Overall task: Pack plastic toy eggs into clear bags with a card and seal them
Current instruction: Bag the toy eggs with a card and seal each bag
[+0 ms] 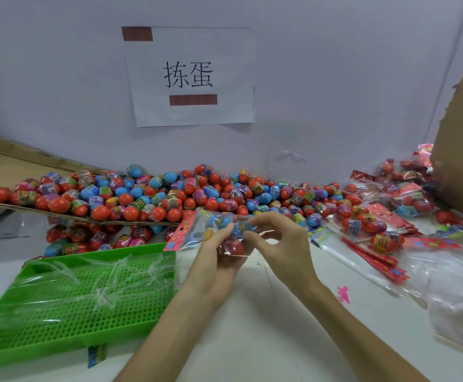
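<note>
Head view: the clear bag [200,230], holding toy eggs [234,248] and a red card [176,238], lies with its long axis left to right above the table [252,326], gripped from below by the left hand [216,266], while the right hand [282,244] pinches its right end, probably the end to seal.

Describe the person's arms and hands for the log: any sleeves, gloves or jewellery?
The left hand and right hand are bare, with no gloves or rings visible. The left forearm and right forearm are uncovered to the frame edge. No sleeve, watch or wristband shows.
</note>
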The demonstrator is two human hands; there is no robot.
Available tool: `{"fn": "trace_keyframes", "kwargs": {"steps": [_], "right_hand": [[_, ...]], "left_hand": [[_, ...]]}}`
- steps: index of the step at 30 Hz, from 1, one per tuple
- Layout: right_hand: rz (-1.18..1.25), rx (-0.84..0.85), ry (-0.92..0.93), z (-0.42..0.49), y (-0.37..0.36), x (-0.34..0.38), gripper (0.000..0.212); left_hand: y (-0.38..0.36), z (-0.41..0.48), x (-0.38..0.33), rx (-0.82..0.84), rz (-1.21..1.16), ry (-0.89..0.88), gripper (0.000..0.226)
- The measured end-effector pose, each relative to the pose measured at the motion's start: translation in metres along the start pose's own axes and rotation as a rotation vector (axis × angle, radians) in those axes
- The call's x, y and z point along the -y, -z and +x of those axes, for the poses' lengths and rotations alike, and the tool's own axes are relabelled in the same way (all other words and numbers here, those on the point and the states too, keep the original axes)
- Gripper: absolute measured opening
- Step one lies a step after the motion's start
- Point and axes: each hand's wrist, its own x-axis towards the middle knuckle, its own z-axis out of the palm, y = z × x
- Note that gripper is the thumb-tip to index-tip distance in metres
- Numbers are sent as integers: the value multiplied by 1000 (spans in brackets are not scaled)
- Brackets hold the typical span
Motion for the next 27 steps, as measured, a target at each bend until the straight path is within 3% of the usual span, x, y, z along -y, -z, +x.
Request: {"fn": "trace_keyframes", "kwargs": {"steps": [6,8,10,12,14,16,19,23,27], "right_hand": [[-49,316,22,-4,-5,1,41],[-28,283,56,-4,-5,2,37],[16,130,67,-3,-5,6,26],[92,-2,-70,-1,-4,9,16],[169,-4,-307,1,-4,9,52],[220,178,-536,3,-4,6,70],[366,412,-723,0,-7,8,53],[637,303,-806,0,-7,12,43],[541,196,-718,0,-8,17,31]], "left_hand": [[3,-1,-7,-25,3,-22,20],[3,0,-8,-39,-11,-18,19],[1,-1,-11,-53,-49,-19,18],[-1,-2,-13,-63,-61,-46,22],[-2,-3,-14,-60,-40,-93,27],[-1,-3,-14,-58,-8,-125,30],[-1,-4,-13,-15,29,-147,27],[-1,-4,-13,38,42,-202,34],[-1,-4,-9,46,144,-183,45]]}}
